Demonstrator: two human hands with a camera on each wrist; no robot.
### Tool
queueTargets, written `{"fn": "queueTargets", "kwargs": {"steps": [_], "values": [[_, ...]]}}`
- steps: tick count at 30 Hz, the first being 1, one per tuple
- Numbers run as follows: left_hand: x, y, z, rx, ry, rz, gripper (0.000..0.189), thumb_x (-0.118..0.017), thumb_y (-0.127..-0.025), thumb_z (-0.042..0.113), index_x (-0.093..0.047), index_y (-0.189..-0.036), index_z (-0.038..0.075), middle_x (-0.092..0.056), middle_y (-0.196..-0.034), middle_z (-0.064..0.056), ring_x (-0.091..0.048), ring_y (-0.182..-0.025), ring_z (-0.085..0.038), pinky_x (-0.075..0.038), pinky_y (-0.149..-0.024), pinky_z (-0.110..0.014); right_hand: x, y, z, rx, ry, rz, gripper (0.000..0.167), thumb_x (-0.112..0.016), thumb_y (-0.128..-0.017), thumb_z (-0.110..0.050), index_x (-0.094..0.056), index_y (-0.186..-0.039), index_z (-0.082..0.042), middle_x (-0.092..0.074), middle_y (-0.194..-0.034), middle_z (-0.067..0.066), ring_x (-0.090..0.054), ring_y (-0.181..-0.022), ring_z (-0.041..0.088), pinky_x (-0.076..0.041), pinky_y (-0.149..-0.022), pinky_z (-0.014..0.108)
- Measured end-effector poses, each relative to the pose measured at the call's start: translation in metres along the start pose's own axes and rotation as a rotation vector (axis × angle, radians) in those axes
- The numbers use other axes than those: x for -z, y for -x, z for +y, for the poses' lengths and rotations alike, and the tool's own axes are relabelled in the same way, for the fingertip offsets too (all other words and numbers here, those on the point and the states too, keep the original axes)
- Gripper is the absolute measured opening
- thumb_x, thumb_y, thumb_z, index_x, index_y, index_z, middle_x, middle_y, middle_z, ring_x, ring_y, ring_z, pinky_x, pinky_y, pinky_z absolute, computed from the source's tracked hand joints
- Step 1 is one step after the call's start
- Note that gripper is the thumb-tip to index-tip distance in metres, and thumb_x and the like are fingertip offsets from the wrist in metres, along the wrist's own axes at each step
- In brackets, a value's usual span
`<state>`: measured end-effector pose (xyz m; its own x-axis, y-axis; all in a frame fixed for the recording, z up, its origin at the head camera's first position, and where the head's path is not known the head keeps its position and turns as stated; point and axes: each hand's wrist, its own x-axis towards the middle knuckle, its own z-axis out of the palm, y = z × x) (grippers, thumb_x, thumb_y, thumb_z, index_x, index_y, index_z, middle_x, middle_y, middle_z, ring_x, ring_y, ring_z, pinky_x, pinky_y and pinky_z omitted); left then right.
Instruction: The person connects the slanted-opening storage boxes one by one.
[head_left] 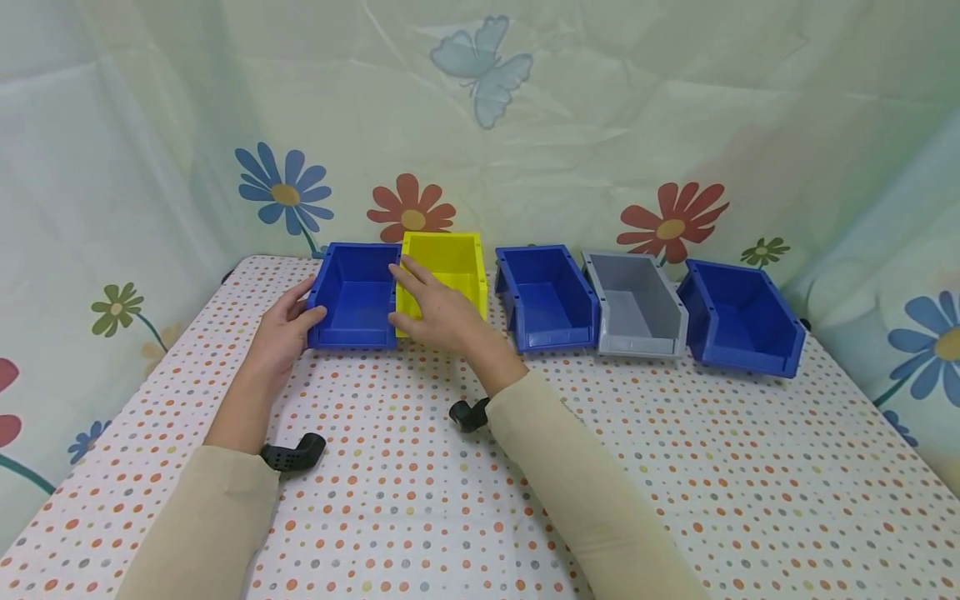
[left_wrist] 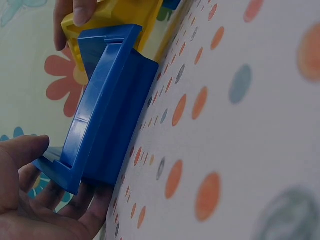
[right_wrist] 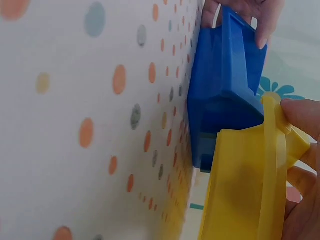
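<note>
Left hand (head_left: 282, 328) gripping near the surface's (head_left: 405, 500) far left corner, right hand (head_left: 442, 312) pinching near the far edge, forearms (head_left: 202, 521) extended forward

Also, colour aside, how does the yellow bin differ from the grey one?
Contact: the right hand touches the yellow bin; neither hand is on the grey bin.
Position: the yellow bin is beside the leftmost blue bin; the grey bin sits between two other blue bins.
Both are open-topped.
</note>
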<state>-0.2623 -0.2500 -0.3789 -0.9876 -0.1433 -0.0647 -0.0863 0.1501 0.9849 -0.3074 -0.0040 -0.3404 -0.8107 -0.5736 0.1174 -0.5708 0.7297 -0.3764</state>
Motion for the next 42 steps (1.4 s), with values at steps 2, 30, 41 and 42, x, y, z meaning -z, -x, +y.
{"fn": "queueTargets", "kwargs": {"steps": [2, 30, 41, 42], "values": [[0.0, 0.0, 0.0, -0.001, -0.001, -0.001, 0.062, -0.049, -0.111, 0.023, -0.022, -0.166, 0.031, -0.026, -0.171, -0.014, -0.035, -0.153, -0.036, -0.033, -0.125, -0.052, -0.001, 0.0, 0.0, -0.006, 0.0, -0.006, 0.076, -0.058, -0.105, -0.043, -0.018, -0.167, -0.027, -0.007, -0.176, -0.006, -0.065, -0.125, 0.027, -0.058, -0.097, 0.038], [-0.003, -0.001, 0.002, -0.015, -0.075, -0.013, 0.063, -0.046, -0.112, 0.025, -0.016, -0.167, 0.032, -0.024, -0.172, -0.013, -0.031, -0.156, -0.035, -0.03, -0.126, -0.053, -0.011, 0.0, 0.008, -0.039, -0.002, -0.062, 0.077, -0.057, -0.105, -0.044, -0.015, -0.168, -0.028, -0.002, -0.176, -0.008, -0.049, -0.145, 0.029, -0.05, -0.113, 0.044], [-0.002, 0.001, 0.004, -0.003, -0.08, -0.011, 0.062, -0.045, -0.112, 0.026, -0.017, -0.167, 0.031, -0.024, -0.172, -0.013, -0.031, -0.155, -0.035, -0.03, -0.126, -0.053, -0.014, 0.001, 0.01, -0.036, -0.025, -0.107, 0.08, -0.054, -0.107, -0.045, -0.006, -0.168, -0.028, 0.005, -0.175, -0.011, -0.065, -0.126, 0.027, -0.058, -0.095, 0.036], [-0.003, 0.001, 0.004, -0.003, -0.076, -0.01, 0.062, -0.045, -0.112, 0.026, -0.017, -0.167, 0.031, -0.024, -0.172, -0.013, -0.031, -0.155, -0.035, -0.03, -0.126, -0.052, -0.013, 0.001, 0.01, -0.035, -0.025, -0.114, 0.08, -0.053, -0.107, -0.045, -0.004, -0.168, -0.028, 0.007, -0.175, -0.011, -0.067, -0.122, 0.027, -0.058, -0.092, 0.034]]}}
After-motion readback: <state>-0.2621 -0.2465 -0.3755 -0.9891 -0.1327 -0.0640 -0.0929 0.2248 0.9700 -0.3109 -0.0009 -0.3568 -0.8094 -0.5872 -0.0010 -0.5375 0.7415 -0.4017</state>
